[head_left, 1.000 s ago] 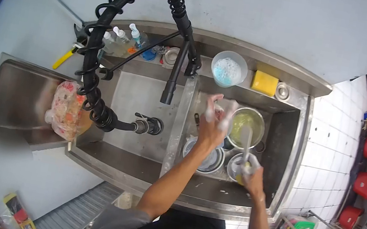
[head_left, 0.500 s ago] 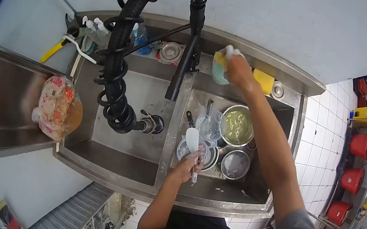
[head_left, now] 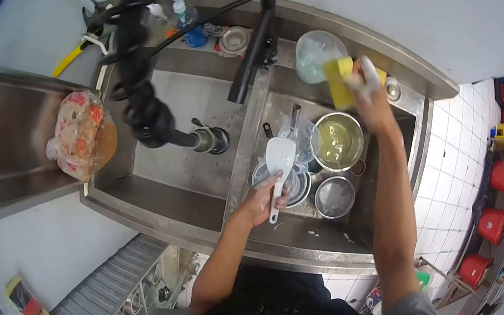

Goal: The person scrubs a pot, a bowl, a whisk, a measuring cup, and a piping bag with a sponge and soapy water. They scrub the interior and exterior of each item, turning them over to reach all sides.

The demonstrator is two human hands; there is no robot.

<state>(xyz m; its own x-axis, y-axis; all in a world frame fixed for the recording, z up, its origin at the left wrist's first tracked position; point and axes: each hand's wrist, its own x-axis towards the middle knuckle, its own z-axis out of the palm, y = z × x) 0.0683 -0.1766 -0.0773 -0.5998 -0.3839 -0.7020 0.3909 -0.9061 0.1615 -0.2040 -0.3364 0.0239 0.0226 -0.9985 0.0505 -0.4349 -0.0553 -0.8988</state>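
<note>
While left hand [head_left: 263, 200] grips white paddle [head_left: 280, 157] over sink, right hand [head_left: 370, 97] clutches yellow sponge [head_left: 338, 81]

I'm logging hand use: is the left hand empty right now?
No, the left hand grips the handle of a white spatula, held above the sink basin.

spring faucet [head_left: 140, 104] over left basin [head_left: 176, 164] | bagged food [head_left: 75, 133] on drainboard [head_left: 6, 134] | red buckets [head_left: 496, 224] right
</note>
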